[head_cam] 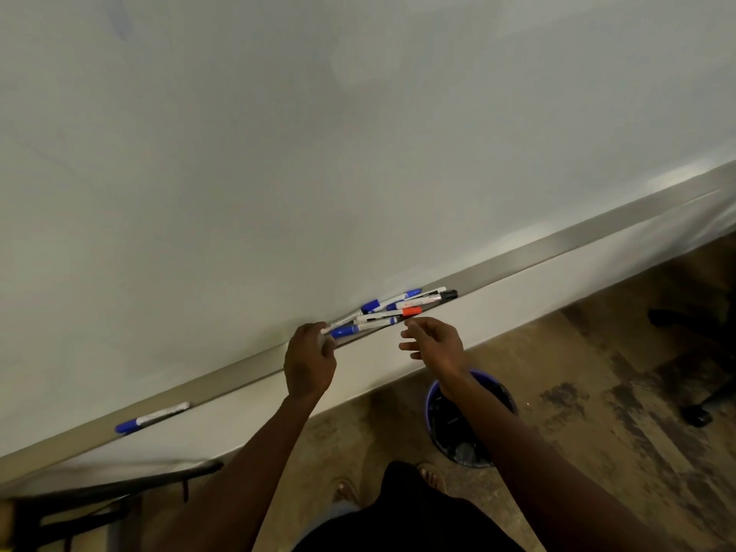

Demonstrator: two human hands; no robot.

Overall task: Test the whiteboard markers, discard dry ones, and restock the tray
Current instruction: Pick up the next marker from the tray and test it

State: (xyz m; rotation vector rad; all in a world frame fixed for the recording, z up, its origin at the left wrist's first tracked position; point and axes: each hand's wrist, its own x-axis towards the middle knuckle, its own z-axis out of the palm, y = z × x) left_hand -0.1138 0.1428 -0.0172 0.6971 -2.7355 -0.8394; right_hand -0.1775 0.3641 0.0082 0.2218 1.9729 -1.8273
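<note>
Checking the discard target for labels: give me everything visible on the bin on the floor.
The bin is a round, open-topped bucket with a blue, plastic-looking rim and wall. It stands upright on the worn brown floor, below the whiteboard tray and just right of the person's feet. Its inside looks black, perhaps a liner, with pale scraps near the bottom. The right forearm crosses in front of it and hides part of the rim. Nothing visibly touches it.

A marker pile [392, 310] crowded the tray [557, 253] (one lone marker [153, 416] lay leftward); bare tray stretched between them.
</note>
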